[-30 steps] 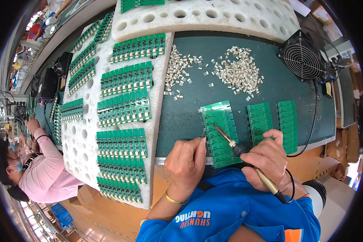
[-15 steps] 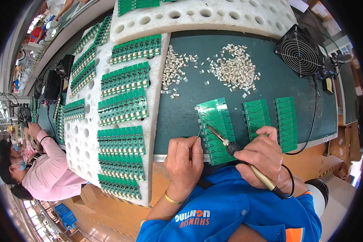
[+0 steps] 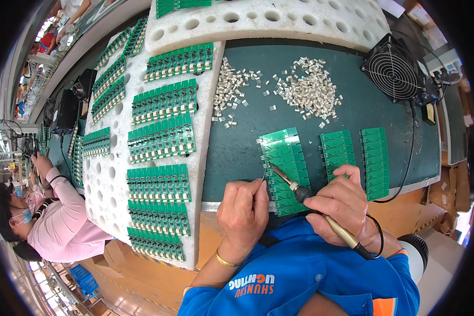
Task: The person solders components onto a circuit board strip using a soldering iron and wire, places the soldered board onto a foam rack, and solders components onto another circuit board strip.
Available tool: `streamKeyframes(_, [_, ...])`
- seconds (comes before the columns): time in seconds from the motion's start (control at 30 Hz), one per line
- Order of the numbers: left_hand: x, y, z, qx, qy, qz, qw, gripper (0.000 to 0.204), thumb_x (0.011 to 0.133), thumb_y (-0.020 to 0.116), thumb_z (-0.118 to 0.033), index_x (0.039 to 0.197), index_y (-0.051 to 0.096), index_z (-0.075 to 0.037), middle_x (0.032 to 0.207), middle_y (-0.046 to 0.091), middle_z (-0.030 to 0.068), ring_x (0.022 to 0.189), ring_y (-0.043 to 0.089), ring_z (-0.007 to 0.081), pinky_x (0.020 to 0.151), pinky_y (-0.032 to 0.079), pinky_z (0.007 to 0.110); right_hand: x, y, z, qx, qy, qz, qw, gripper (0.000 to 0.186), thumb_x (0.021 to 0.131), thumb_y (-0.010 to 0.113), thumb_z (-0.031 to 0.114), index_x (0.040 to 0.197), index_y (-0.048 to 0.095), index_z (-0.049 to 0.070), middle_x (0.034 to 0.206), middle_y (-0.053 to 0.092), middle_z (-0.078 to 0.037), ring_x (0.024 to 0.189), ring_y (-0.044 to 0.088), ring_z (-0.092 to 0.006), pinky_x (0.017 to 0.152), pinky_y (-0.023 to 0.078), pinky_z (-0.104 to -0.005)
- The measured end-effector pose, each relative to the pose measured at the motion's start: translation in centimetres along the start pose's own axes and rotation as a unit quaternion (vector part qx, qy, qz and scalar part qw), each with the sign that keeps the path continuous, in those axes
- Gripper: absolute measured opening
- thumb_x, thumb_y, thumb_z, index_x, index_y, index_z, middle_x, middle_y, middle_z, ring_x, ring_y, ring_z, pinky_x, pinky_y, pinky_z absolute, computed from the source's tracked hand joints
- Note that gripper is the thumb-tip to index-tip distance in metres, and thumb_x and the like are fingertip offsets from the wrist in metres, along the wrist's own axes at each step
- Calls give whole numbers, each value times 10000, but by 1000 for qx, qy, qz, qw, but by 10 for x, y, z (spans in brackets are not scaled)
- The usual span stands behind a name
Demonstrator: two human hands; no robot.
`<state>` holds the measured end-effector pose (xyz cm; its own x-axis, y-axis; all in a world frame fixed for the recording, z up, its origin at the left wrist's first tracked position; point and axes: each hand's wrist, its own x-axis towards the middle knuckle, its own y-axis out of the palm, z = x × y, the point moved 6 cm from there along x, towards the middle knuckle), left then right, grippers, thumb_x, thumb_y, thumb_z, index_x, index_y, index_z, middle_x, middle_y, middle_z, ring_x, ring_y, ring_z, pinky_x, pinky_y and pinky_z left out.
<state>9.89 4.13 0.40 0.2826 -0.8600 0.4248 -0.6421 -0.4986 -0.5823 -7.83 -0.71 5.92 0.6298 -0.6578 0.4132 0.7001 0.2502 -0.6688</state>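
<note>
My right hand (image 3: 339, 203) is closed round the handle of a soldering iron (image 3: 302, 191). The iron's tip rests at the left part of a green circuit board panel (image 3: 284, 163) near the table's front edge. My left hand (image 3: 243, 211) pinches a thin solder wire (image 3: 264, 176) between thumb and forefinger, its end close to the iron's tip. Pins stick out along the panel's left edge. To its right lie a second green panel (image 3: 337, 150), partly behind my right hand, and a third green panel (image 3: 375, 163).
Two heaps of small white connectors (image 3: 308, 89) lie farther back. A black fan (image 3: 394, 68) stands at the right. White foam boards (image 3: 208, 121) hold rows of populated circuit boards (image 3: 159, 183) at left and back. A co-worker in pink (image 3: 68, 224) sits at the left.
The iron's tip and the solder wire stay at the panel's left part, with only a slight shift. The co-worker's arm at the left has risen a little.
</note>
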Motion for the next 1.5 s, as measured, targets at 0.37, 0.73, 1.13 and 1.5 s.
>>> streamKeyframes(0.37, [-1, 1, 0, 18, 8, 7, 1000, 118, 826, 754, 54, 892, 677, -7, 797, 607, 84, 569, 551, 113, 465, 442, 257, 1, 0, 0, -4, 1, 6, 1000, 338, 732, 824, 146, 1035, 682, 107, 791, 639, -22, 682, 581, -201, 843, 409, -460])
streamKeyframes(0.73, [-1, 3, 0, 22, -14, 17, 1000, 150, 801, 784, -23, 920, 697, -50, 776, 615, 78, 626, 628, 213, 521, 487, 335, 1, 1, 0, -6, 2, 7, 1000, 328, 728, 827, 152, 1021, 687, 106, 780, 635, -19, 673, 579, -198, 842, 407, -460])
streamKeyframes(1.13, [0, 3, 0, 5, 7, 18, 1000, 86, 837, 756, 23, 883, 689, -6, 793, 609, 84, 558, 559, 121, 464, 460, 264, -1, 1, 4, -8, 11, 5, 1000, 300, 744, 819, 175, 1006, 694, 99, 758, 631, -22, 652, 571, -198, 821, 409, -460])
streamKeyframes(1.5, [0, 3, -1, 3, 10, 19, 1000, 83, 836, 755, 27, 878, 691, -5, 793, 615, 88, 549, 564, 116, 462, 460, 264, -2, 1, 8, -17, 10, 0, 1000, 303, 746, 818, 194, 1005, 697, 94, 740, 627, -17, 636, 569, -189, 809, 408, -457])
